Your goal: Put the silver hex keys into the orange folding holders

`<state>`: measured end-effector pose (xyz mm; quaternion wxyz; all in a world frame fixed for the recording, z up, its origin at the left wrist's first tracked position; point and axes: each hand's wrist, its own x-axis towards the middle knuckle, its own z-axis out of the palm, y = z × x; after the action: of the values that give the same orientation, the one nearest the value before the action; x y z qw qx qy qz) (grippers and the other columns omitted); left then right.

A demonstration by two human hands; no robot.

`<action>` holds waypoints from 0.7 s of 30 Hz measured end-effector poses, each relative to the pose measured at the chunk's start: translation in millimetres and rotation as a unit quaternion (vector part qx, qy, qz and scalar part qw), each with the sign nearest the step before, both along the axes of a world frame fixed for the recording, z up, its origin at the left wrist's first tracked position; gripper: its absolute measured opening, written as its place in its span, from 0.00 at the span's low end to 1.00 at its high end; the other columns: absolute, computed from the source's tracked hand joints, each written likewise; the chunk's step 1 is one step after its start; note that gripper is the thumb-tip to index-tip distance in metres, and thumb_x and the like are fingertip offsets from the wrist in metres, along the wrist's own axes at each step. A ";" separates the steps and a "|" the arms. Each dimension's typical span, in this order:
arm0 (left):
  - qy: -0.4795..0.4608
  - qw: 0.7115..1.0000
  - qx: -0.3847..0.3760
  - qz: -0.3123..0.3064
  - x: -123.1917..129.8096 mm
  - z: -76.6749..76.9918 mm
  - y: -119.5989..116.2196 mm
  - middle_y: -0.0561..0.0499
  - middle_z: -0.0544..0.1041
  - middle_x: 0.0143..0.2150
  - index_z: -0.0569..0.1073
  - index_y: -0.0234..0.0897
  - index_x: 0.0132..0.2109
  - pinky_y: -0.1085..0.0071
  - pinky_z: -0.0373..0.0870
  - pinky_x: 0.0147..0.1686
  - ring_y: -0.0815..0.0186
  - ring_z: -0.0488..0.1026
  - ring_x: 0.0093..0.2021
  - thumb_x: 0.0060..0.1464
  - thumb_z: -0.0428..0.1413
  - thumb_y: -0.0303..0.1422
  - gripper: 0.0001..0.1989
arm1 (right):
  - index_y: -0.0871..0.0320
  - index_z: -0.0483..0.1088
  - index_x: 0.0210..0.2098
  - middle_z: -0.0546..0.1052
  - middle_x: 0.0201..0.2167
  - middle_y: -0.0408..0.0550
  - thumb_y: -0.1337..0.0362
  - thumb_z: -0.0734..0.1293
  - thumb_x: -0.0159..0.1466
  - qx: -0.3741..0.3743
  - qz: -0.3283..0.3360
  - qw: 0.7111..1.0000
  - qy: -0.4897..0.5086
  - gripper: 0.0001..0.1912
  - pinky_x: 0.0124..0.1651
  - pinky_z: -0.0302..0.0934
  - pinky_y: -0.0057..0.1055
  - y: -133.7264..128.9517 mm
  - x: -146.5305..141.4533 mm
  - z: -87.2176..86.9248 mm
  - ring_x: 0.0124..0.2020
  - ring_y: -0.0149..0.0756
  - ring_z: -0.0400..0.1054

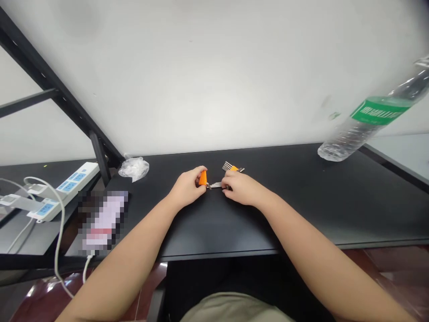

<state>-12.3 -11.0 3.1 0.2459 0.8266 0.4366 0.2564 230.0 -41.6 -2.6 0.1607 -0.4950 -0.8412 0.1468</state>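
Near the middle of the black table, my left hand (pixel 190 187) pinches a small orange plastic holder (pixel 203 178) between thumb and fingers. To its right, my right hand (pixel 241 187) is closed on several thin silvery metal rods (pixel 216 184), which look like hex keys. Their tips point left, close to the orange piece; I cannot tell whether they touch it. Just behind my right hand lies a second orange piece (pixel 233 168) with a row of metal rods (pixel 227 166) sticking out to the left. My right fingers partly hide it.
A plastic bottle (pixel 362 120) with a green label stands at the back right. At left are a crumpled clear bag (pixel 134 168), a blurred-out phone (pixel 106 219) on a white cable (pixel 60 232), a power strip (pixel 69 190) and a black metal frame (pixel 97 152). The white wall (pixel 214 89) rises behind.
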 end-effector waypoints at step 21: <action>-0.004 1.000 -0.015 0.003 -1.3 -1.9 2.4 0.53 0.80 0.43 0.70 0.43 0.59 0.68 0.74 0.43 0.66 0.77 0.36 0.56 0.60 0.34 0.23 | 0.55 0.66 0.30 0.74 0.29 0.44 0.73 0.66 0.56 -0.015 -0.021 1.000 0.014 0.07 0.30 0.54 0.31 -8.6 -11.1 7.7 0.28 0.35 0.65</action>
<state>-13.7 -8.5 1.2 0.2586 0.8206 0.4420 0.2539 218.9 -50.2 5.1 0.1683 -0.5127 -0.8260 0.1632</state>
